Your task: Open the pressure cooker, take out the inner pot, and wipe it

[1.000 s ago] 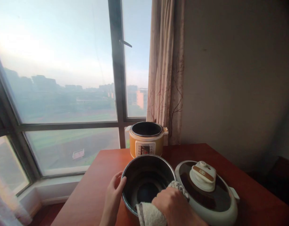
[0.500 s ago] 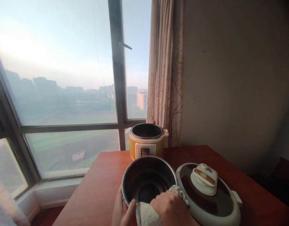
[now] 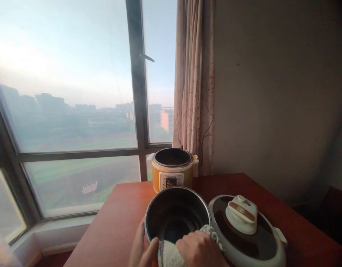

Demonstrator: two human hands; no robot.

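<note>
A dark inner pot [image 3: 187, 207] with a shiny rim is tilted toward me at the table's near side. My left hand [image 3: 144, 244] grips its left side, thumb at the rim and fingers behind the outer wall. A light cloth [image 3: 171, 254] with grey patches is bunched in my closed right hand [image 3: 200, 248], at the pot's near right rim. Part of the cloth pokes out past the knuckles. Right of the pot lies the pressure cooker lid [image 3: 248, 241], its knob upward. Behind the pot stands the yellow and white electric pressure cooker body [image 3: 156, 176], uncovered.
The reddish-brown wooden table [image 3: 109, 222] carries all of these. Beyond its far and left sides are a large window [image 3: 76, 152] and a patterned curtain [image 3: 187, 81]. A grey wall [image 3: 271, 104] rises to the right.
My right hand and the cloth have shifted slightly left along the pot's near rim. My left hand keeps its grip. The whole view has moved a little.
</note>
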